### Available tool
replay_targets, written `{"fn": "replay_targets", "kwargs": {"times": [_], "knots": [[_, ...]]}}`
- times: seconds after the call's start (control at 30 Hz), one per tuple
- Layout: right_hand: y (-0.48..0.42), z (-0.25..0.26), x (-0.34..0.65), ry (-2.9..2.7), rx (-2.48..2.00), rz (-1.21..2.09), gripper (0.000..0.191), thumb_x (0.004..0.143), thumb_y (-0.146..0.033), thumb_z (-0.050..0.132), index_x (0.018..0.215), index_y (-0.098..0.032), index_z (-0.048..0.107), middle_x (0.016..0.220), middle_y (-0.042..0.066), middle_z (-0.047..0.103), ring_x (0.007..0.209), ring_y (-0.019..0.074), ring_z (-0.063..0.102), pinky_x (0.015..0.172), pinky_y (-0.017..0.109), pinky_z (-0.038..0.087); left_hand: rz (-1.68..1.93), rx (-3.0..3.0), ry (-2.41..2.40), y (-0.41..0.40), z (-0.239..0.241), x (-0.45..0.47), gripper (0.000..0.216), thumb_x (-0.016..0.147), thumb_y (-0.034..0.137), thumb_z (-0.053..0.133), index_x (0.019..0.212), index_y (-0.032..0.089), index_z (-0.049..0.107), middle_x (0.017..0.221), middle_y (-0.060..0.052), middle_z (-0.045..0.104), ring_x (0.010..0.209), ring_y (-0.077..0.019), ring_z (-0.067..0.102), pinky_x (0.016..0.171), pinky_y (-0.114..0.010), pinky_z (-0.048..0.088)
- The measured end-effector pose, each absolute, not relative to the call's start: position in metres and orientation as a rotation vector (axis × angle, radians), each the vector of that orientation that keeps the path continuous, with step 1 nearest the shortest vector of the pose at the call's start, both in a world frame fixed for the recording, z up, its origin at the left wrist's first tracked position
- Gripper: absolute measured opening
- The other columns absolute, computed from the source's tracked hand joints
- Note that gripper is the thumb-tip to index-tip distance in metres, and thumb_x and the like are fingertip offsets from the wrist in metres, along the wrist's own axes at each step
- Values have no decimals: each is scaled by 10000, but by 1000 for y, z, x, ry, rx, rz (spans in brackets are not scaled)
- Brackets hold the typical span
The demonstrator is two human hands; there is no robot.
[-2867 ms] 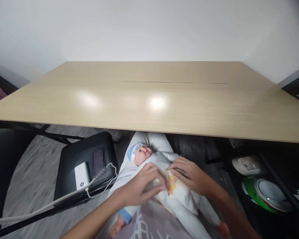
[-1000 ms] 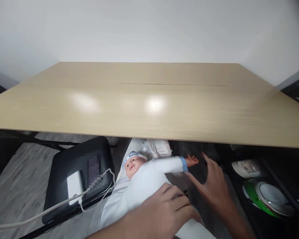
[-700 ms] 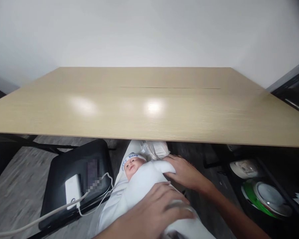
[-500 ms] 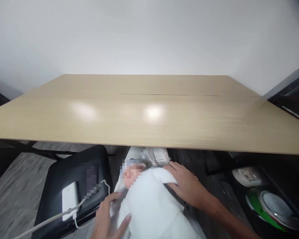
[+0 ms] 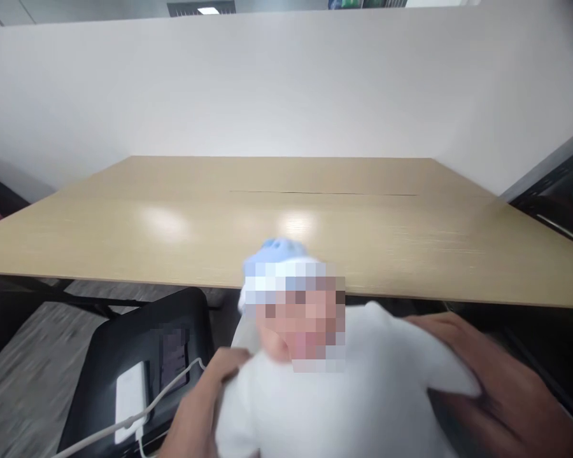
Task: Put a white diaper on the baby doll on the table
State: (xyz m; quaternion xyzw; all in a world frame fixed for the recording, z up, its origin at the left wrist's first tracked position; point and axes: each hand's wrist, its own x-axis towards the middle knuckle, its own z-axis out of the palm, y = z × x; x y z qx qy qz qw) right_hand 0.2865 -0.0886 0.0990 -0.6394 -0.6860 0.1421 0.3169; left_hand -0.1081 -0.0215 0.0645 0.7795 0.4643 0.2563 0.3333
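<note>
A baby doll (image 5: 344, 394) in white clothes and a white-and-blue cap fills the lower middle of the head view, held upright close to the camera and blurred. My left hand (image 5: 205, 401) grips the doll's side at the lower left. My right hand (image 5: 501, 394) holds the doll's other side under its sleeve at the lower right. The doll's head rises above the near edge of the light wooden table (image 5: 410, 235).
A black chair (image 5: 100, 356) stands at the lower left with a white power bank (image 5: 130, 397), a phone (image 5: 174, 359) and a white cable (image 5: 100, 432) on its seat. A white wall runs behind the table. Dark shelving (image 5: 554, 197) is at the right edge.
The doll lay low under the table edge with both hands on its body; now both hands have lifted it up toward the camera, and the view has tilted upward.
</note>
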Motion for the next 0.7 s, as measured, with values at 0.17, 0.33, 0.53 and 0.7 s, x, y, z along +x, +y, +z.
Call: {"fn": "replay_targets", "kwargs": {"times": [0.17, 0.33, 0.53, 0.7], "knots": [[-14, 98, 300, -1639, -1838, 209, 343, 1025, -499, 555, 1248, -286, 706, 1191, 124, 758, 1064, 373, 700, 881, 495, 550, 728, 2191, 1137, 83, 104, -59, 596, 835, 348, 775, 1387, 264, 567, 1329, -73, 770, 1144, -301, 774, 933, -367, 614], [82, 65, 321, -1680, -1836, 94, 305, 1032, -476, 552, 1149, -231, 691, 1161, 123, 768, 1035, 330, 701, 834, 407, 497, 653, 2214, 1144, 200, 108, -33, 640, 810, 412, 782, 1383, 170, 632, 1237, -107, 796, 1042, -302, 748, 901, -393, 581], [166, 36, 329, -1755, -1864, 2, 268, 1057, -457, 569, 1100, -223, 694, 1090, 110, 769, 945, 307, 697, 756, 372, 464, 537, 2183, 1213, 289, 98, -34, 653, 775, 471, 781, 1363, 195, 711, 1290, -90, 800, 1110, -325, 748, 885, -385, 579], [219, 27, 333, -1777, -1836, -74, 265, 1048, -462, 610, 1127, -226, 700, 1089, 110, 775, 944, 316, 703, 751, 382, 473, 507, 2263, 1329, 343, 91, -39, 607, 768, 510, 770, 1299, 218, 739, 1221, -64, 820, 1050, -317, 754, 804, -358, 550]]}}
